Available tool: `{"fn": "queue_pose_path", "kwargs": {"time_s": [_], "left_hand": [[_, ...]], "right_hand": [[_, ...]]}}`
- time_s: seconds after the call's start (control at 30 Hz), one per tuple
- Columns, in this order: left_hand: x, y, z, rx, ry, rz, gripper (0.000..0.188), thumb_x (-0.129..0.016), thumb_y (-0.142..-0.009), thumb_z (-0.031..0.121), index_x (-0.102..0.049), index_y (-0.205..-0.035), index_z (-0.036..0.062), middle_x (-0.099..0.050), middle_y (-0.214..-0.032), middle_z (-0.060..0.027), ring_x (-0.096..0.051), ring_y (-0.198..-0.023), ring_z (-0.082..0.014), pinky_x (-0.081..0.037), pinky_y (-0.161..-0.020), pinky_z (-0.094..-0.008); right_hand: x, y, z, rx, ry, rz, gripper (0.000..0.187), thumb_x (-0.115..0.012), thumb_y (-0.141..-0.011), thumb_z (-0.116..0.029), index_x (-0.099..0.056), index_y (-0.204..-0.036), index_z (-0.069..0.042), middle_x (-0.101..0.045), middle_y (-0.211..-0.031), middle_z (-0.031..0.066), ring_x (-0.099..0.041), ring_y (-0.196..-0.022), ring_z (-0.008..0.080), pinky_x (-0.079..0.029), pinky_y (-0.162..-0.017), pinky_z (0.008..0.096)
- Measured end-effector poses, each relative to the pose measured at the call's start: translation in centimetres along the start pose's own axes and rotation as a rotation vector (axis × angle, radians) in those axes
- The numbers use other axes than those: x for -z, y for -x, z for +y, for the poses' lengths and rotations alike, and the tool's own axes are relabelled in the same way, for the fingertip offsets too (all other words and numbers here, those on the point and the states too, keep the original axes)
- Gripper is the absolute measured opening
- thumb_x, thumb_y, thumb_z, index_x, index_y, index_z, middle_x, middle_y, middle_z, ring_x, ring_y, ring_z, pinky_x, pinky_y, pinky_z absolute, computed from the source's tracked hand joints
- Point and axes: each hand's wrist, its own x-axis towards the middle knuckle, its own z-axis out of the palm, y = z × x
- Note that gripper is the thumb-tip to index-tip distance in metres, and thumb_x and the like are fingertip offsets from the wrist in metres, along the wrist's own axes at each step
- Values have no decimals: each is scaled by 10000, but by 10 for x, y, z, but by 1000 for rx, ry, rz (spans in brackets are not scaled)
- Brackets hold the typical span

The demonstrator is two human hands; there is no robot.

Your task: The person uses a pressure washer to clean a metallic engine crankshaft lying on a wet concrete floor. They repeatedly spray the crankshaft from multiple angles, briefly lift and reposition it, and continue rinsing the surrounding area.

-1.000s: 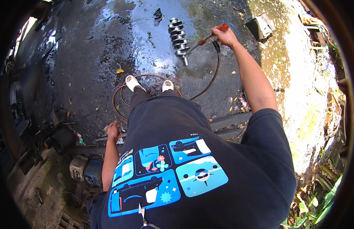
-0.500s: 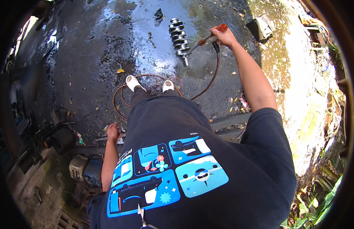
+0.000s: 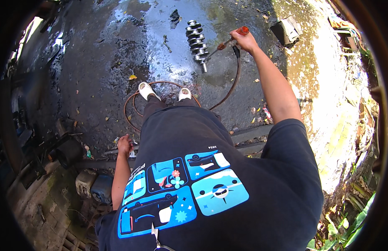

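Observation:
In my right hand [image 3: 246, 41] is a spray gun [image 3: 221, 46] with an orange end, my fingers wrapped round it. Its thin nozzle points down and left at the lower part of a metal crankshaft [image 3: 197, 42] lying on the wet ground. A brown hose [image 3: 235, 83] runs from the gun down toward my feet. My left hand [image 3: 125, 144] hangs low at my side, fingers loosely bent and somewhat apart, with nothing seen in it.
The hose loops [image 3: 129, 102] round my white shoes [image 3: 146, 90]. A dark rag [image 3: 174, 19] and a small twig-like piece [image 3: 166, 43] lie left of the crankshaft. A battered box [image 3: 286, 31] stands at the right. Two dirty jugs [image 3: 102, 187] sit at lower left.

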Motion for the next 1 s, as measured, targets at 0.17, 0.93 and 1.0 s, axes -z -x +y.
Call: {"fn": "queue_pose_path", "kwargs": {"time_s": [0.17, 0.93, 1.0], "left_hand": [[9, 5, -2, 8, 2, -8, 300, -553, -869, 373, -536, -1039, 126, -559, -787, -22, -476, -510, -111, -419, -450, -279], [-8, -4, 30, -53, -19, -35, 293, -540, -863, 366, -522, -1016, 116, -528, -802, -26, -483, -528, -117, -419, -420, -279], [-10, -5, 30, -55, -11, -49, 256, -545, -873, 341, -512, -996, 119, -510, -751, -11, -468, -500, -113, -410, -419, -278]], "right_hand": [[-33, 29, 18, -236, -221, -58, 395, -612, -828, -408, -604, -1022, -65, -625, -853, 53, -601, -570, 146, -471, -468, 289], [6, 89, -36, -23, -131, 311, 264, -517, -872, -296, -685, -906, -97, -673, -887, 61, -625, -858, 186, -449, -806, 298], [8, 95, -44, -1, -145, 294, 257, -517, -873, -286, -685, -904, -95, -670, -871, 58, -621, -846, 180, -448, -803, 293]]}}
